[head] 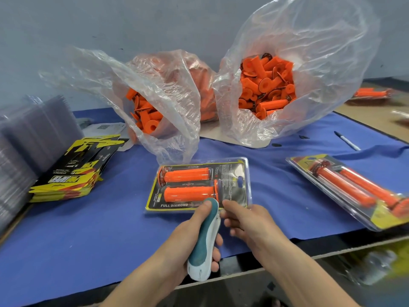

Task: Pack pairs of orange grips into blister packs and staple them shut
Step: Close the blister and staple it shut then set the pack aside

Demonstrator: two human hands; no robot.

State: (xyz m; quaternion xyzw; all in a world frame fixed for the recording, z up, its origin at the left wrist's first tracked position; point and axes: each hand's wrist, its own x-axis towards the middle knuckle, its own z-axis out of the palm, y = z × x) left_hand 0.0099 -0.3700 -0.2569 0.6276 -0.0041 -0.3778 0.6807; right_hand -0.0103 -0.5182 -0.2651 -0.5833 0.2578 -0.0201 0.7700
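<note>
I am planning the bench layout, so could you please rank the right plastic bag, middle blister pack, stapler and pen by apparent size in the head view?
1. right plastic bag
2. middle blister pack
3. stapler, enlarged by nearness to the camera
4. pen, thin and farther away
</note>
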